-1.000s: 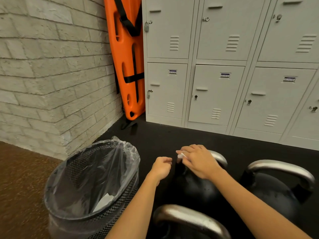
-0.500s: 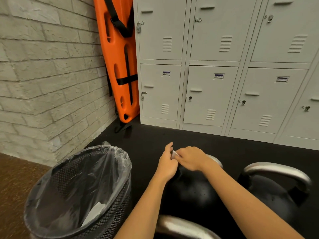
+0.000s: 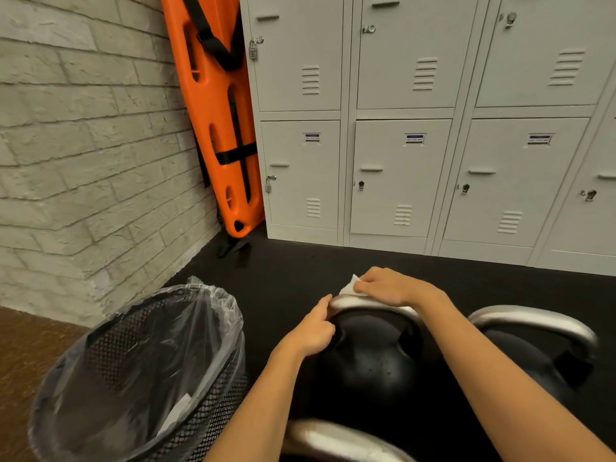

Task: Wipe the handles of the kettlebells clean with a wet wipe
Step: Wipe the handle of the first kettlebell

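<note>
On the black rubber floor [image 3: 300, 261] in front of me stands the round black kettlebell with its brushed steel handle [image 3: 370, 303], and that handle is where I am working. My right hand [image 3: 386, 286] lies over the top of the handle with its fingers curled down onto a white wet wipe [image 3: 348, 288], pinning it against the steel; one corner of the wipe sticks up past my fingertips. My left hand [image 3: 315, 330] sits at the handle's left end, thumb and fingers pinched at the steel there, I judge to steady the bell so the wipe can drag along the curve without rocking it. A second black kettlebell with a steel handle [image 3: 533, 323] stands just to the right, and the handle of a third [image 3: 340, 440] shows at the bottom edge; both look like they wait their turn. Left of my arms is a black mesh waste bin with a clear plastic liner [image 3: 140, 378], holding what look like crumpled white wipes [image 3: 176, 411] at the bottom. Beyond are grey metal lockers [image 3: 400, 145] and an orange plastic board [image 3: 216, 111] leaning in the corner.
</note>
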The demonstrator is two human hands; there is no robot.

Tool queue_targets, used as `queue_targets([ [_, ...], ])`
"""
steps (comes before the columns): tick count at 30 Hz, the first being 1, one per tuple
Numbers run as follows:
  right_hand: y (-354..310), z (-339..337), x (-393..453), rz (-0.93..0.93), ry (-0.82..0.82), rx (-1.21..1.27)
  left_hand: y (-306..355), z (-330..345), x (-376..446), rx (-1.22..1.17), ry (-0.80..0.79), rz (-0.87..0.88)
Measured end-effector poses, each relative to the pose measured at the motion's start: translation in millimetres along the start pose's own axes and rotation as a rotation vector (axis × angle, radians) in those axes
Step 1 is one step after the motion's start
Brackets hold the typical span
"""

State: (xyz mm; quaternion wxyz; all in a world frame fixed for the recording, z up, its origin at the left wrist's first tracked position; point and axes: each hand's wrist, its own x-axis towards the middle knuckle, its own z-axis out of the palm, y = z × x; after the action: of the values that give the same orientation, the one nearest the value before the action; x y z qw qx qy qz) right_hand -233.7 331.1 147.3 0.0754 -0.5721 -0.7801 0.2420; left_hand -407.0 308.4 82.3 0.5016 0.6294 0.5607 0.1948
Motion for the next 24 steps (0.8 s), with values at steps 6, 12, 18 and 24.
queue_targets([
  [6,-15,31,13,-0.136,0.012,-0.134,-4,-6,0,0.088,-0.098,-0.044],
  [12,9,19,1,-0.081,0.067,-0.006,-11,-19,-3,0.037,-0.098,-0.033],
  [18,-6,50,-3,-0.218,0.174,-0.279,-14,-19,-3,0.024,-0.098,-0.014],
  [24,20,88,-29,-0.334,0.439,-0.598,-14,-21,-4,0.026,-0.1,-0.023],
])
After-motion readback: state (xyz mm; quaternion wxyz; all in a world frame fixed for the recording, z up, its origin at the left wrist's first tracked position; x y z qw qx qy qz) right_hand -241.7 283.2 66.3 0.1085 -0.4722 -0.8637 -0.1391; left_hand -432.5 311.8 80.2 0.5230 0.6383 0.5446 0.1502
